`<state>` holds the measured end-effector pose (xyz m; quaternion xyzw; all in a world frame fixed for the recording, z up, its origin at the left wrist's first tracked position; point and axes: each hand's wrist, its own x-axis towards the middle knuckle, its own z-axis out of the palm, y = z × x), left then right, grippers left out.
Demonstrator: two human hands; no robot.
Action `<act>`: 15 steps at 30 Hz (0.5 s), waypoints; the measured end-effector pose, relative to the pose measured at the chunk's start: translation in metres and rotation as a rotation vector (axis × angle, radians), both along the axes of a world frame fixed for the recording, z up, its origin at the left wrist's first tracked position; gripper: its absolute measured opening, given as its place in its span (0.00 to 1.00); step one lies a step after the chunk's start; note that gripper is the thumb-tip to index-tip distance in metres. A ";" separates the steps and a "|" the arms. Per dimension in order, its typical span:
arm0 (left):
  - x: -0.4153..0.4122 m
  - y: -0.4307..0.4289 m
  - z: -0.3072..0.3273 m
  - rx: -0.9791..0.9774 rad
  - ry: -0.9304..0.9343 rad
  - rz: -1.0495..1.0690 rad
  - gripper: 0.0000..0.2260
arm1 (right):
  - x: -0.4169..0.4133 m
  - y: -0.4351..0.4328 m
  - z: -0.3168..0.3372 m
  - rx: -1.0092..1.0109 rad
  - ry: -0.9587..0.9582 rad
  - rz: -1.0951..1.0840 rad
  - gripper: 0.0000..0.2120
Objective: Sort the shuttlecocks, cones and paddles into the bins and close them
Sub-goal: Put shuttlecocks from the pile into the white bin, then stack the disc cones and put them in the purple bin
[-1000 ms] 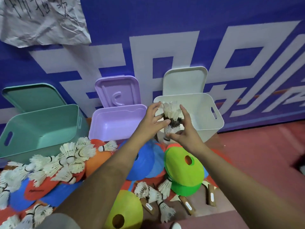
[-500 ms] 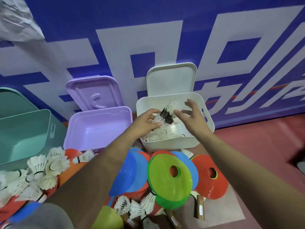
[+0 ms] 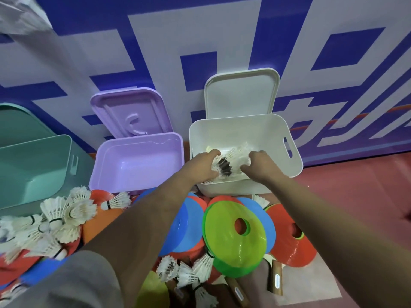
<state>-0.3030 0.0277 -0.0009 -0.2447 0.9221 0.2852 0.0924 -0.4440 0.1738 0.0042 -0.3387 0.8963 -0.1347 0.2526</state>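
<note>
Both my hands reach down into the white bin [image 3: 224, 188] at the back right. My left hand [image 3: 203, 166] and my right hand [image 3: 259, 165] curl round a bunch of white shuttlecocks [image 3: 231, 160] with dark bases, held between them low in the bin. More shuttlecocks lie under the bunch. Loose shuttlecocks [image 3: 66, 211] are heaped at the left, and a few more shuttlecocks [image 3: 184, 271] lie near the bottom. Flat cones cover the floor: a yellow-green cone [image 3: 229, 247], a blue cone [image 3: 185, 225] and a red cone [image 3: 289, 248]. Wooden paddle handles [image 3: 275, 280] poke out beneath them.
An open purple bin [image 3: 138, 167] stands left of the white one, its lid [image 3: 131, 112] leaning on the blue-and-white wall. A teal bin [image 3: 33, 167] sits at the far left. The white lid [image 3: 241, 94] leans behind its bin. Red floor lies to the right.
My hands carried the bunch of shuttlecocks from above the bin's front edge down inside the white bin. The camera moved closer and to the right.
</note>
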 end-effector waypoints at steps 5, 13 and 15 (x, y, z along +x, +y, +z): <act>0.038 0.010 0.028 0.120 0.255 0.187 0.12 | 0.035 0.028 0.026 -0.302 -0.018 -0.036 0.19; 0.134 0.080 0.014 0.244 0.248 0.408 0.05 | 0.111 0.097 0.012 -0.404 -0.075 0.022 0.09; 0.143 0.100 -0.002 0.213 0.172 0.501 0.03 | 0.120 0.115 -0.008 -0.316 -0.065 0.029 0.12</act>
